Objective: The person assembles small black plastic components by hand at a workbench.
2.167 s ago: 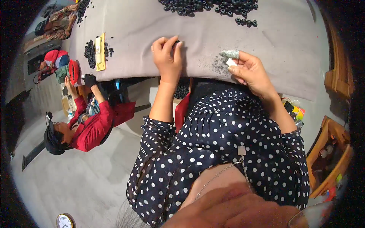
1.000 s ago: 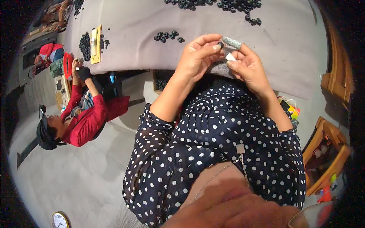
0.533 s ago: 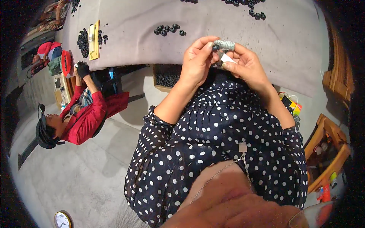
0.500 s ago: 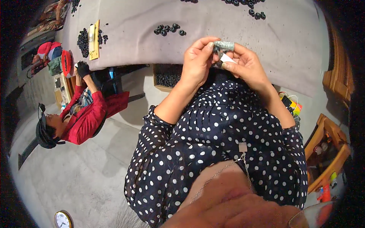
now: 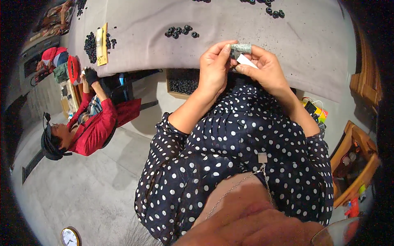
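- Both hands are up together at the near edge of the grey cloth-covered table, and between them sits a small grey-green speckled cylinder, lying crosswise with its long axis running left to right.
- Left hand: thumb and forefinger pressed together on the cylinder's left end, the other fingers curled loosely behind. That is a pinch, not a full grasp.
- Right hand: fingers folded around the cylinder's right end from behind and below, and a small white strip of paper or tape is nipped between thumb and forefinger just under the cylinder.
- The strip slants down to the right, its upper end touching or almost touching the cylinder; I cannot tell whether it is stuck on.
- Neither hand is nearer: the cylinder spans the gap, one end in each.
- Beyond the hands, a small cluster of black rubber rings lies well apart on the cloth, and an open cardboard box of black rings sits below the table edge, just left of the left wrist.
- Off to the left, a person in a red top works at the same table, their gloved hands nowhere near.
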Demonstrator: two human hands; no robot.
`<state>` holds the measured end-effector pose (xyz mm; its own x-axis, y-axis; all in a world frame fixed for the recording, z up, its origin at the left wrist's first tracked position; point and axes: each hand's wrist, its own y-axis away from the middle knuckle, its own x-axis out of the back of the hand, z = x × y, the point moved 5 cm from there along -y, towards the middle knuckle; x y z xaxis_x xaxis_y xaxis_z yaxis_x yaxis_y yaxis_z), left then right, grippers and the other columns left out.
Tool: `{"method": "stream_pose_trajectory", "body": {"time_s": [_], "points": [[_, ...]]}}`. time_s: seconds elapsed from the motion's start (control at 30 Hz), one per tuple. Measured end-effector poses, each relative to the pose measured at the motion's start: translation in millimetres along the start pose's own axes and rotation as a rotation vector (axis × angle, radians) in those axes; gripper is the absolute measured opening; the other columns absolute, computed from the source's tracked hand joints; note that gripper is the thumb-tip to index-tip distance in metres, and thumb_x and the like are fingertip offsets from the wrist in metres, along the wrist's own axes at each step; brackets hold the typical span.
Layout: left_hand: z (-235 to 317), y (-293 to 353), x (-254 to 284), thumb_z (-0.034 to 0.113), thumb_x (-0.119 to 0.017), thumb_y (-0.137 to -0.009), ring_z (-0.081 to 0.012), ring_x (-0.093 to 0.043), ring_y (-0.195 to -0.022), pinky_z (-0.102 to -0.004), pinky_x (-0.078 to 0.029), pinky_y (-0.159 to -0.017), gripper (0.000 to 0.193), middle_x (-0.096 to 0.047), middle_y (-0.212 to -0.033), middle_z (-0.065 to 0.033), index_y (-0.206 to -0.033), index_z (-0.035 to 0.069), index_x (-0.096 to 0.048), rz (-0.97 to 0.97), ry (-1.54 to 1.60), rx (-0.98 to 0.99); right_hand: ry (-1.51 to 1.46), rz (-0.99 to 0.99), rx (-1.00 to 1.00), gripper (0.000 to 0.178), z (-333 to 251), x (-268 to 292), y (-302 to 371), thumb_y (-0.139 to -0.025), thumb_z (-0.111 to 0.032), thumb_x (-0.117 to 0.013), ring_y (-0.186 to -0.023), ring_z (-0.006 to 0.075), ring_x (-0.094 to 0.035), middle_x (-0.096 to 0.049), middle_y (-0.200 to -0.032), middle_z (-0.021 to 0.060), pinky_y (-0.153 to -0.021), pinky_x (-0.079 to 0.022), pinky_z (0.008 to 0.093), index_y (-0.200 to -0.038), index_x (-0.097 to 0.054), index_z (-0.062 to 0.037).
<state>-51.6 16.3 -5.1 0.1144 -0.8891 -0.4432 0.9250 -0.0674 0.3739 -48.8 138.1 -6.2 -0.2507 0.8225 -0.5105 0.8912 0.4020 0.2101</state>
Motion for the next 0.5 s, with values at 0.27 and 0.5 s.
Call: {"method": "stream_pose_trajectory", "body": {"time_s": [0.27,0.5], "points": [[2.7,11.2,-2.5,0.009,-0.051,-0.092,-0.0084,-0.058,-0.080,-0.0211,-0.049,-0.069,0.022,-0.063,-0.094,-0.0061,-0.109,-0.002,-0.058,-0.003,-0.155,-0.082,-0.022,0.099,0.017,0.024,-4.3,2.4,0.0,-0.078,0.001,-0.065,-0.080,0.0112,-0.062,-0.063,-0.089,0.0052,-0.074,-0.051,0.0230,-0.101,-0.058,0.0016],[-4.7,6.0,17.2,0.013,-0.053,-0.091,-0.0160,-0.060,-0.076,-0.0315,-0.053,-0.076,0.022,-0.061,-0.089,-0.0098,-0.108,-0.001,-0.057,-0.043,0.336,0.217,0.040,0.016,0.005,0.025,-11.2,0.5,3.4,-0.082,-0.004,-0.062,-0.082,0.0082,-0.060,-0.063,-0.092,0.0029,-0.072,-0.048,0.0202,-0.106,-0.058,0.0006]]}}
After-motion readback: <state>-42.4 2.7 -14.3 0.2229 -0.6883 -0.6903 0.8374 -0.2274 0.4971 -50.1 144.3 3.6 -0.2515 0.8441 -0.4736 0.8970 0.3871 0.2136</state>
